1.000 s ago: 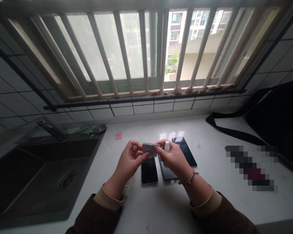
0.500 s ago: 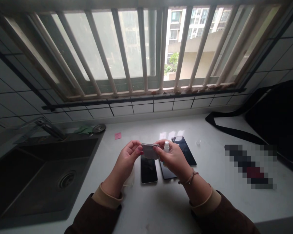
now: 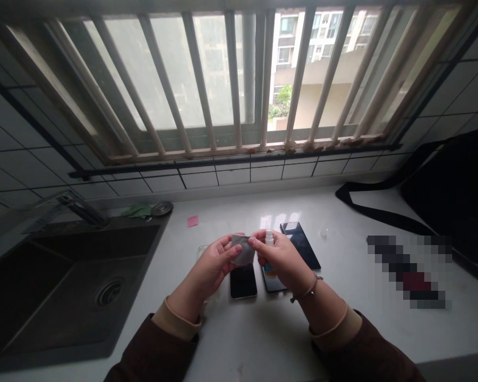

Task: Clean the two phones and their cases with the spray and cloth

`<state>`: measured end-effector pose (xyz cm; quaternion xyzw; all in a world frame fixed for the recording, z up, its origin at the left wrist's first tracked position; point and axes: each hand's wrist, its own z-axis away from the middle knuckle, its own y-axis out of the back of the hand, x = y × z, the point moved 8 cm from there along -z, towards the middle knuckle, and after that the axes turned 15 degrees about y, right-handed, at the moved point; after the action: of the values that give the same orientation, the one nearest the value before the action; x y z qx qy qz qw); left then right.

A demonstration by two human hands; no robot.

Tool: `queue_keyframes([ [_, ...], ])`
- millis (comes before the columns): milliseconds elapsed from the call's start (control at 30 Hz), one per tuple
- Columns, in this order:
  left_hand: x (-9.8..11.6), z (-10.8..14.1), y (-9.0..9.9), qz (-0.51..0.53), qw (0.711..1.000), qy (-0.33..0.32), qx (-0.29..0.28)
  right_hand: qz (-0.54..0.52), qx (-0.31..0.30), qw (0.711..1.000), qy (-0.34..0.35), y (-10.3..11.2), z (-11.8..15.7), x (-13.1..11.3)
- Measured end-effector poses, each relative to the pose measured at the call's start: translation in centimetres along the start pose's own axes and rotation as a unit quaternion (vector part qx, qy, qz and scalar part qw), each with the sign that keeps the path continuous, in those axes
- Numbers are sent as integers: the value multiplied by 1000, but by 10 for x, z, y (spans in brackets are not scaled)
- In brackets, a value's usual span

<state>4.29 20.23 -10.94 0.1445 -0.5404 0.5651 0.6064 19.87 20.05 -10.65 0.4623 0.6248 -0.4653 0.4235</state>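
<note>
A small grey folded cloth (image 3: 242,250) is held up between my two hands, above a dark-screened phone (image 3: 242,284). My left hand (image 3: 220,260) grips its left side, thumb pressed on the front. At the upper right corner, my right hand (image 3: 276,253) pinches the cloth between thumb and finger. A small spray bottle (image 3: 269,239) with a white nozzle shows at my right hand, partly covered by it; whether the fingers hold it I cannot tell. Beneath that hand lies a dark tablet (image 3: 276,285), and another dark flat device (image 3: 302,246) is just behind.
A dark sink (image 3: 79,292) with a faucet (image 3: 83,209) lies left, a green cloth (image 3: 137,211) and strainer (image 3: 162,209) on its rim. A pink note (image 3: 192,220) and a clear cap (image 3: 324,232) are on the counter. A black bag (image 3: 454,196) stands right.
My left hand has shifted right and further over the cloth, which is turned so more of its face shows. The bottle's nozzle sits slightly further left.
</note>
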Motion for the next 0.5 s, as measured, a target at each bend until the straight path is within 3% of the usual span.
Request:
queue_keyframes([
  [133, -2, -1, -1, -19, 1000, 6, -12, -1, 3, 1000, -5, 0, 1, 3],
  [233, -1, -2, 4, -1, 1000, -9, 8, -73, 63, 995, -17, 5, -1, 6],
  [300, 0, -3, 8, 21, 999, -13, 26, -199, 127, 970, -53, 7, -2, 11],
  [367, 2, -3, 12, 41, 998, -17, 43, -322, 177, 924, -106, 6, -2, 15],
  [433, 3, -2, 15, 60, 996, -22, 55, -375, 208, 892, -143, 5, 0, 15],
  [500, 3, -2, 19, 86, 994, -20, 71, -368, 223, 889, -155, 7, 3, 12],
])
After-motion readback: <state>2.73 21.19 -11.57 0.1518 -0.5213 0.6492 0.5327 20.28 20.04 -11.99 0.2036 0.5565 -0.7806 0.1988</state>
